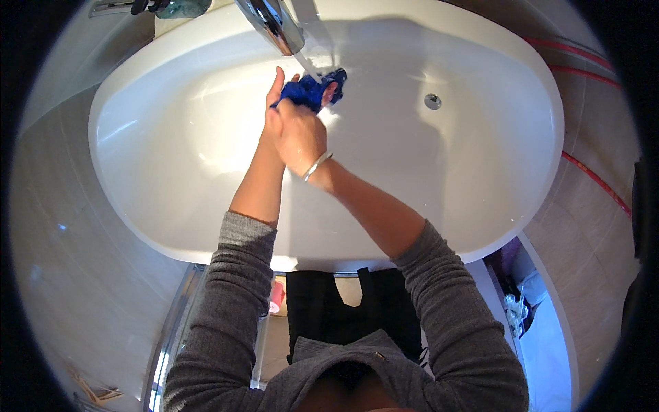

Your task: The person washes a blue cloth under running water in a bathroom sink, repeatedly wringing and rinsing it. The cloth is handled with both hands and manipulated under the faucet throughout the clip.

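Observation:
A wet, bunched blue cloth [305,92] is in my two hands, under the chrome faucet [280,36]. A stream of water [310,68] falls from the spout onto it. My left hand [273,105] supports the cloth from beneath, its thumb pointing up at the side. My right hand [301,131], with a silver bangle [317,166] at the wrist, crosses over the left and grips the near part of the cloth. Its fingers are partly hidden. Both hands are above the basin of a white oval bathtub [360,206].
A round metal drain fitting [432,101] sits in the tub at right. Red hoses [597,183] run outside its right side. A bluish bottle [183,7] stands at the top left. Black fabric [355,314] hangs at the near rim, beside a pink item [277,297].

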Available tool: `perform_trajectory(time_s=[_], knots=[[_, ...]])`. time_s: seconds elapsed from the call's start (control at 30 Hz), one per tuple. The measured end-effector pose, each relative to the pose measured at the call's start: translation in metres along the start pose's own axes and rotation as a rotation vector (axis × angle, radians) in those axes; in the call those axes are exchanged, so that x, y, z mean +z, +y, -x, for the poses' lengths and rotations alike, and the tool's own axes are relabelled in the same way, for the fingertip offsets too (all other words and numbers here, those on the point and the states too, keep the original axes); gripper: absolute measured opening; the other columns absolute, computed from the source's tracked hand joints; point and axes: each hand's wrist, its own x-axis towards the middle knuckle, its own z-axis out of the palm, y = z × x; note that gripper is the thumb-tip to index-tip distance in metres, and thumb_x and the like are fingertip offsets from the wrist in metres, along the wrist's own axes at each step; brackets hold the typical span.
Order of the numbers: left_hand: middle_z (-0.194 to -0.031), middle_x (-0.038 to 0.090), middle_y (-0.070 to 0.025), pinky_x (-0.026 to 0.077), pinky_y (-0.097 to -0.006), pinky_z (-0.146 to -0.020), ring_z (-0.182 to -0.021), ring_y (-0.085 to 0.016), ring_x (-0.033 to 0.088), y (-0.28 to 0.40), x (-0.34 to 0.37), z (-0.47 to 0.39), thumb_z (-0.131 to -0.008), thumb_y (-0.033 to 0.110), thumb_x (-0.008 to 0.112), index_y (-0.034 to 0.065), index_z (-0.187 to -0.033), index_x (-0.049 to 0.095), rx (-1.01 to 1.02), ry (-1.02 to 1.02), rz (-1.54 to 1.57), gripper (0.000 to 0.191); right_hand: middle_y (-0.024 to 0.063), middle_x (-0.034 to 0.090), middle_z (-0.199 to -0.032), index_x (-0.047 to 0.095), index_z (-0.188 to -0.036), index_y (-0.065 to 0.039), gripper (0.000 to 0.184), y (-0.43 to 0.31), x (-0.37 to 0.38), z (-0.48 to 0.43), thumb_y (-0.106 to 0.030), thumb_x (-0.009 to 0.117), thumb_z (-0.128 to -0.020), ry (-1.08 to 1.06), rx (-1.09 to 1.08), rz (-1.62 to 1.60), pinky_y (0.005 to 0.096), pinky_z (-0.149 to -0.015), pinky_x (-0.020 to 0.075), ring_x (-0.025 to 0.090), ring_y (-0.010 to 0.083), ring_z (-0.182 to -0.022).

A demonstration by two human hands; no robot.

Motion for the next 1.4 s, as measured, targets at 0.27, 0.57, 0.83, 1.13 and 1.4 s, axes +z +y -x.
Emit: perform_trajectory(time_s=[0.27, 0.57, 0.83, 1.13, 1.4], knots=[[-0.109, 0.065, -0.0098, 0.053, -0.0322, -0.086, -0.097, -0.020, 0.064, -0.042, 0.021, -0.005, -0.104, 0.025, 0.041, 0.0006, -0.118, 0.058, 0.280, 0.244, -0.250, 0.033, 0.0169, 0.068, -0.081, 0.063, -0.089, -0.005, 0.020, 0.045, -0.037, -0.071, -0.023, 0.054, -0.092, -0.018, 0.343, 0.225, 0.0442, -0.071, 0.0537, 0.067, 0.0360, -0.076], [-0.124, 0.056, -0.0116, 0.039, -0.0428, -0.106, -0.116, -0.027, 0.054, -0.023, 0.049, 0.001, -0.104, 0.042, 0.033, 0.0053, -0.129, 0.045, 0.323, 0.152, 0.017, 0.046, 0.0162, 0.055, -0.112, 0.060, -0.100, -0.010, 0.022, 0.056, -0.026, -0.061, -0.026, 0.063, -0.087, 0.090, 0.080, -0.051, 0.0445, -0.079, 0.0507, 0.053, 0.0382, -0.108], [-0.108, 0.061, -0.0175, 0.045, -0.0506, -0.095, -0.101, -0.035, 0.056, -0.013, 0.027, 0.006, -0.097, 0.054, 0.043, 0.0086, -0.104, 0.057, 0.158, -0.219, -0.050, 0.048, 0.0225, 0.058, -0.095, 0.059, -0.089, -0.005, 0.017, -0.003, -0.025, -0.041, -0.021, 0.062, -0.084, -0.001, 0.046, 0.010, 0.0454, -0.072, 0.0522, 0.065, 0.0388, -0.080], [-0.116, 0.063, -0.0090, 0.048, -0.0368, -0.098, -0.107, -0.024, 0.061, -0.019, 0.016, -0.004, -0.103, 0.026, 0.034, 0.0033, -0.118, 0.057, 0.291, 0.143, -0.344, 0.036, 0.0169, 0.070, -0.090, 0.071, -0.085, -0.008, 0.024, 0.043, -0.031, -0.086, -0.028, 0.056, -0.085, 0.038, 0.191, 0.070, 0.0446, -0.078, 0.0534, 0.067, 0.0353, -0.088], [-0.092, 0.065, -0.0095, 0.055, -0.0336, -0.079, -0.082, -0.022, 0.064, 0.008, 0.038, -0.002, -0.096, 0.020, 0.044, 0.0019, -0.100, 0.058, 0.282, 0.333, -0.278, 0.023, 0.0192, 0.068, -0.085, 0.067, -0.102, 0.006, 0.067, 0.088, -0.018, -0.078, -0.059, 0.062, -0.084, -0.280, 0.533, -0.828, 0.0375, -0.082, 0.0489, 0.064, 0.0308, -0.085]])
